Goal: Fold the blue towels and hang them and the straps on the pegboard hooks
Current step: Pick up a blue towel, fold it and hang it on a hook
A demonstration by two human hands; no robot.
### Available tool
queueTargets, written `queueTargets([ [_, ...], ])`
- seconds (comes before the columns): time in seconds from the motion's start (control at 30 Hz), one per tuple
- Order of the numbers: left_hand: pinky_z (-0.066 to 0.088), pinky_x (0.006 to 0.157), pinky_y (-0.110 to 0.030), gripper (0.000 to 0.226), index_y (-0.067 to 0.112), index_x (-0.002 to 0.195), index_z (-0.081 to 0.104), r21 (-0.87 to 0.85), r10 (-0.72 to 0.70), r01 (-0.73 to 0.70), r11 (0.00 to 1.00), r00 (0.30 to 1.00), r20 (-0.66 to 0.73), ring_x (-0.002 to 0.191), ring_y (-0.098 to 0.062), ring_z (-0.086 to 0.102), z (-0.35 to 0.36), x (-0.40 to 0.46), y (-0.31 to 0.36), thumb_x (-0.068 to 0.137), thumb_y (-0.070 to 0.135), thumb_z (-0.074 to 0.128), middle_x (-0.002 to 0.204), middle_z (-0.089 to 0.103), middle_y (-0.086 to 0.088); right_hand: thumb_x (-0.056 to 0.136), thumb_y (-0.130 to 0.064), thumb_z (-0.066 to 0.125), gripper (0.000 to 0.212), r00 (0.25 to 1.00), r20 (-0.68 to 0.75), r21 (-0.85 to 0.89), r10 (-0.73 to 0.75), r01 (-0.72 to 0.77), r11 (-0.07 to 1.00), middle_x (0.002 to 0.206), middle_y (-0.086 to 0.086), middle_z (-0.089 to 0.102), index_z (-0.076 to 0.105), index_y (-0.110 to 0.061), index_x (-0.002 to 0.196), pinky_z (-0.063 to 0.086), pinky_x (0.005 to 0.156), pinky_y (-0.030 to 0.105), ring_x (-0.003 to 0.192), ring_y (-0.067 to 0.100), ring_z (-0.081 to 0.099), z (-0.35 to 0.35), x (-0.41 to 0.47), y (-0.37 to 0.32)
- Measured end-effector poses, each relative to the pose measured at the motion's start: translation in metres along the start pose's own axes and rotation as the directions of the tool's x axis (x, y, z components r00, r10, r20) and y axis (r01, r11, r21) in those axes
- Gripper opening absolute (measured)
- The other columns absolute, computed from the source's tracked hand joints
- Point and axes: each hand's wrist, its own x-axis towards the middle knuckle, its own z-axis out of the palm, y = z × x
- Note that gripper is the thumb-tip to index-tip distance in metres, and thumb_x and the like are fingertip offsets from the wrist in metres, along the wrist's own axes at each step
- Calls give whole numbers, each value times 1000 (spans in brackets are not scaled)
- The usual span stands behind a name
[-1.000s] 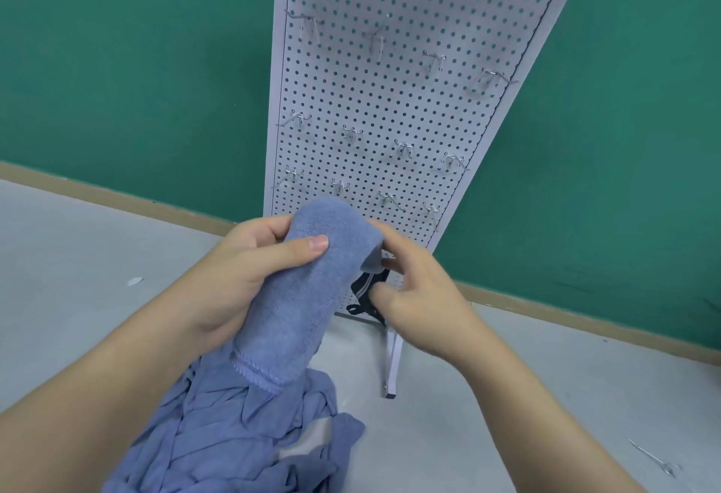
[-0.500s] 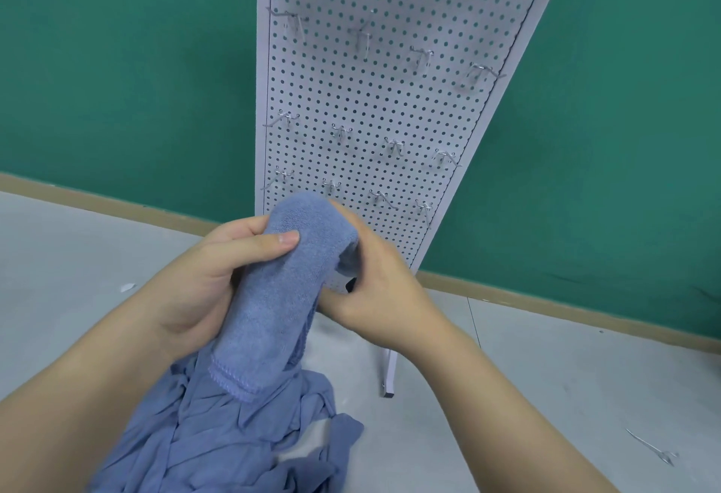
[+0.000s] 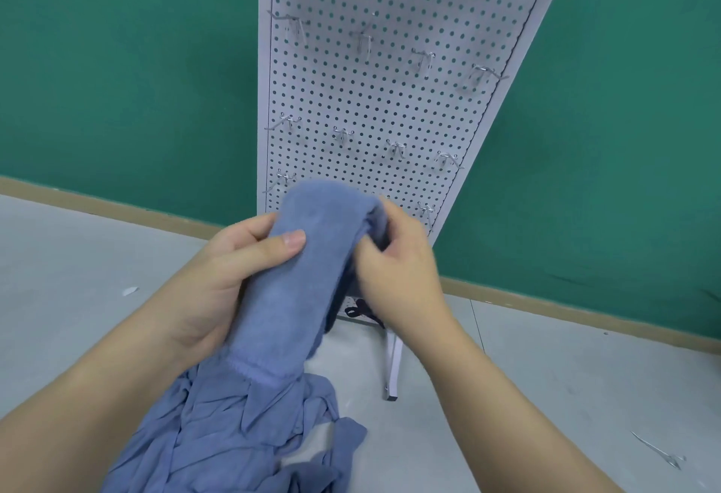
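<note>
While both hands hold it: folded blue towel (image 3: 296, 278) is in front of the pegboard (image 3: 390, 102).
Left hand (image 3: 230, 274): wraps its left side, thumb on top.
Right hand (image 3: 398, 262): pinches its upper right edge.

Even, soft light fills the scene, with faint shadows and no glare. The right hand (image 3: 394, 258) is slightly motion-blurred. Wide-angle distortion bends the pegboard (image 3: 390, 94) edges; fine detail looks soft.

A plain green painted wall (image 3: 117, 75) rises behind the grip. A tan wooden skirting strip (image 3: 585, 315) lines its foot. Below lies pale grey floor (image 3: 585, 395), with a small white scrap (image 3: 130, 291) left of the grip.
</note>
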Motion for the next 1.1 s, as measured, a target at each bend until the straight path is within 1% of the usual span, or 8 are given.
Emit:
queueTargets([
  [0.07,60,67,-26,30,12,105,78,48,14,-14,999,1000,4,84,-20,75,6,-1,-7,78,21,69,103,78,-13,97,-9,58,21,990,-101,100,94,-84,991,70,6,51,52,-9,77,43,58,35,64,15,43,-11,5,-3],
  [0.17,59,76,-25,33,12,112,75,131,14,-16,991,1000,17,98,-22,76,12,0,-18,80,21,76,112,78,-9,100,-13,58,17,963,-81,243,258,-232,942,74,8,61,56,-5,85,48,62,28,68,15,53,-21,8,-4],
  [0.23,59,77,-25,36,11,115,73,169,37,-32,985,999,-24,101,-23,76,13,3,-19,82,22,81,111,78,-7,101,-18,59,14,934,-13,333,357,-333,882,95,18,74,63,-5,98,59,81,40,85,24,67,-19,8,-1],
  [0.33,60,74,-25,35,10,109,73,216,97,-69,974,988,-121,94,-21,76,13,8,-19,79,25,83,104,79,-6,102,-20,57,20,903,9,372,429,-401,837,114,17,74,65,-5,113,52,105,57,114,34,69,-14,9,6],
  [0.57,58,74,-25,36,14,103,72,369,155,-101,924,981,-119,89,-16,75,11,13,-21,76,38,73,97,79,-1,104,-24,56,35,830,154,541,536,-524,657,123,14,74,63,-3,132,51,108,52,118,30,69,-11,12,7],
  [0.77,53,76,-18,53,26,109,67,526,288,-164,834,944,-162,91,-1,71,2,14,-19,78,68,76,101,74,15,106,-32,51,33,786,287,596,548,-594,540,118,11,77,69,-9,121,52,105,49,116,28,70,-9,10,2],
  [0.97,48,59,-16,51,14,96,69,579,280,-185,794,957,-78,68,-6,64,-3,13,-20,91,65,63,81,73,-3,106,-24,53,31,870,232,463,435,-492,738,118,8,77,67,-5,127,52,108,50,115,24,71,-6,11,5],
  [1.1,49,54,-20,62,5,100,65,523,303,-198,829,945,-122,63,-12,62,-9,15,-16,88,66,67,80,69,-14,79,-20,56,38,896,299,501,329,-441,745,114,9,73,68,-6,112,48,101,48,107,31,65,-11,11,5],
])
